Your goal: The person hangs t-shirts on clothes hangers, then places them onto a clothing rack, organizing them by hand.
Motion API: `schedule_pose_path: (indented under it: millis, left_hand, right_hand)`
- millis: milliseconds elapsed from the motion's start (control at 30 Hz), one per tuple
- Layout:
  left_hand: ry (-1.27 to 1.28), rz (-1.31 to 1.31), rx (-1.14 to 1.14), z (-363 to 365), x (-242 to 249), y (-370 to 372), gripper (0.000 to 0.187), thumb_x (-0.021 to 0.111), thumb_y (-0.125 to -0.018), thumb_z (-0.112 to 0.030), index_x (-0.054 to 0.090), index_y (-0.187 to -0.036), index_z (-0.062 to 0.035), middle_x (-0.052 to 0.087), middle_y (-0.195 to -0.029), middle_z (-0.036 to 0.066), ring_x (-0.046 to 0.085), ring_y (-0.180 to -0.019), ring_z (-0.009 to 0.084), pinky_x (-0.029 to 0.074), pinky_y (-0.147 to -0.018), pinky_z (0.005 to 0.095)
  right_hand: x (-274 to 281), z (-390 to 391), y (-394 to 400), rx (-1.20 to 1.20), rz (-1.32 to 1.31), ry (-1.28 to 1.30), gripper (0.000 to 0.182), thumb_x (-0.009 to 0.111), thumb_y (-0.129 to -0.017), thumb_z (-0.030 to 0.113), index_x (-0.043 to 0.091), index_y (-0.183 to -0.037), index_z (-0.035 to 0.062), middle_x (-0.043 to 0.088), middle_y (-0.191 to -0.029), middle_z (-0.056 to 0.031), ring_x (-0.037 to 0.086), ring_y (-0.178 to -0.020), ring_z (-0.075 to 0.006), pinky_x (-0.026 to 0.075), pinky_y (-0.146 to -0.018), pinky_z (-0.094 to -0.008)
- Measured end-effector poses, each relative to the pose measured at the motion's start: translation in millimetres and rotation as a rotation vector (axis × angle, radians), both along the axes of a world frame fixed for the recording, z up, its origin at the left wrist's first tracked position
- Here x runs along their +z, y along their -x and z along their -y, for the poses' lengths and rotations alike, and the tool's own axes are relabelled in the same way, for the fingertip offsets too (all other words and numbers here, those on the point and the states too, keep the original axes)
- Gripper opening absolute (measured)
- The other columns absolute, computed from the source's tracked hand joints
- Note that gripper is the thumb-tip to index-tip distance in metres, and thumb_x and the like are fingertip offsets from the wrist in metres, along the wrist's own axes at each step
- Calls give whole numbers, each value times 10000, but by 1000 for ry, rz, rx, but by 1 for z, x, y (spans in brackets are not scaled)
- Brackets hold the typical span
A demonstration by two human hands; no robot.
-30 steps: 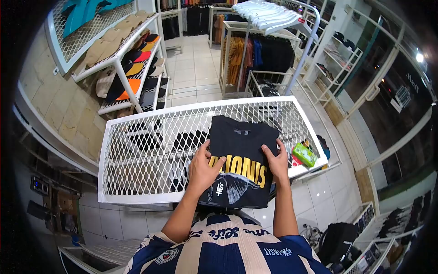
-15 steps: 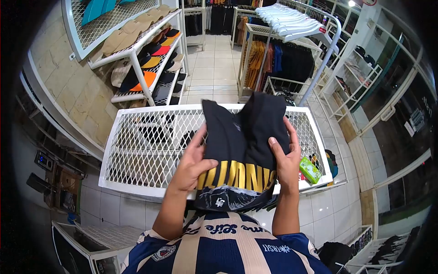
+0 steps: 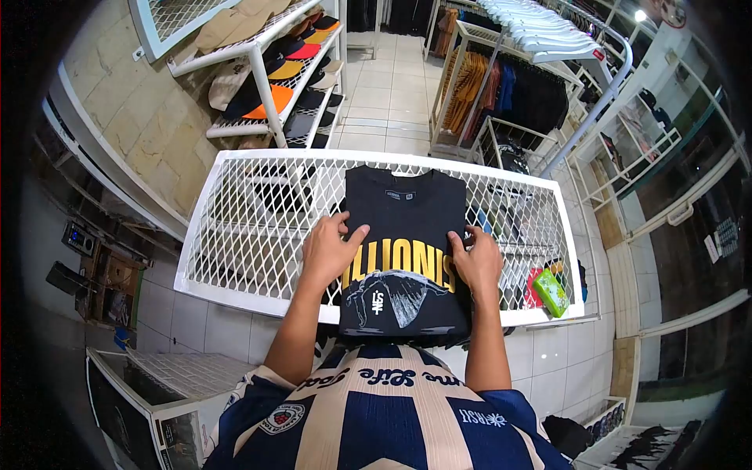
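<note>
A folded black T-shirt [image 3: 403,219] lies flat on the white mesh table [image 3: 235,301], its neckline away from me. Yellow block letters and a pale drawing run across its lower half. At the shirt's left edge is my left hand [image 3: 329,249], thumb and fingers apart, the thumb over the fabric. My right hand [image 3: 476,260] is at the opposite edge, also with its fingers apart and the thumb tip by the lettering. Neither hand grips the cloth.
A green packet [image 3: 552,294] rests at the table's right end, beside something red. Caps fill a white rack [image 3: 270,98] at the back left. White hangers [image 3: 540,27] and hanging clothes [image 3: 470,86] stand at the back right.
The T-shirt has gone from bunched and raised between both hands to lying flat on the mesh. Both hands have let go and sit at its sides.
</note>
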State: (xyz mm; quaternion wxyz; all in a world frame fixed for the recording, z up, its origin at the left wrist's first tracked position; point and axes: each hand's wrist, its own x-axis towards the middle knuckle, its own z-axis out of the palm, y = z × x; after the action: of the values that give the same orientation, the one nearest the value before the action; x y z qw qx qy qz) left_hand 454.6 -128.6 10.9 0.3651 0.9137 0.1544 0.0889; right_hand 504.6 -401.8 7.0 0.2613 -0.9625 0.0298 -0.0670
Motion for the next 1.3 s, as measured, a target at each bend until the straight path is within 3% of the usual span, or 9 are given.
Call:
schedule_pose_path:
  millis: [300,467,533,633,800,933,1033,1167,1300]
  left_hand:
    - [202,21,108,0,-9,-34,232,796,-865,-221,731,-951,-15,719,-999,150,710,-891,249,545,-752,388]
    - [771,283,63,5,-12,-46,252,791,-904,-175,702,-1032,23,685,-964,94,670,-863,172,549,-786,290]
    - [1349,136,25,5,-6,-51,446,795,-915,-195,631,-1207,99,690,-1113,136,670,-990,204,562,-880,285]
    - [1488,-89,-136,-4,-14,-60,720,819,-890,-203,456,-1410,138,645,-1251,196,660,-1091,241,565,-903,316]
    - [1319,-41,24,7,-13,-68,841,838,-848,-117,346,-1482,135,671,-1171,237,667,-1121,263,583,-909,363]
    - [1245,32,-86,9,-12,-62,808,778,-838,18,353,-1524,49,633,-1248,211,694,-1027,240,599,-886,341]
    - [1262,230,-63,15,6,-53,818,758,-839,41,358,-1549,-23,608,-1299,217,690,-1041,246,603,-875,342]
    - [1150,208,-232,11,14,-52,736,749,-833,52,469,-1509,-29,582,-1362,169,638,-1136,199,522,-1008,304]
    - [989,434,-503,3,79,-37,726,715,-841,111,450,-1513,31,577,-1407,141,586,-1237,186,460,-1099,326]
  right_hand:
    - [-10,5,-13,46,97,-369,291,727,-916,269,684,-991,-9,705,-929,-165,685,-800,-322,540,-765,-404]
    - [-22,1,-30,47,81,-798,358,765,-911,264,658,-1104,-18,654,-835,-31,588,-748,-107,487,-689,-269]
    - [-12,-4,-39,15,-3,-756,400,777,-904,277,659,-1133,-30,653,-825,-29,583,-737,-108,481,-676,-268]
    - [-12,2,-51,81,8,-453,367,789,-886,325,757,-1061,5,634,-751,-102,595,-665,-205,500,-665,-341]
    - [8,-12,-32,78,396,-123,217,701,-929,210,747,-985,6,681,-878,-167,677,-783,-349,532,-712,-430]
    - [-12,-14,-47,181,630,-297,309,733,-923,182,684,-1146,-28,670,-857,-124,650,-731,-241,515,-698,-361]
    - [-19,-10,-61,43,-13,-586,404,729,-930,269,664,-1180,-42,719,-1046,-176,706,-909,-254,542,-818,-382]
    - [-59,4,-84,179,-26,-735,540,718,-962,291,575,-1309,-98,717,-1173,-169,683,-1024,-206,523,-929,-307]
    - [65,-3,-37,381,35,-1076,364,645,-1006,127,595,-1318,-54,684,-1238,-106,634,-1094,-159,502,-969,-287]
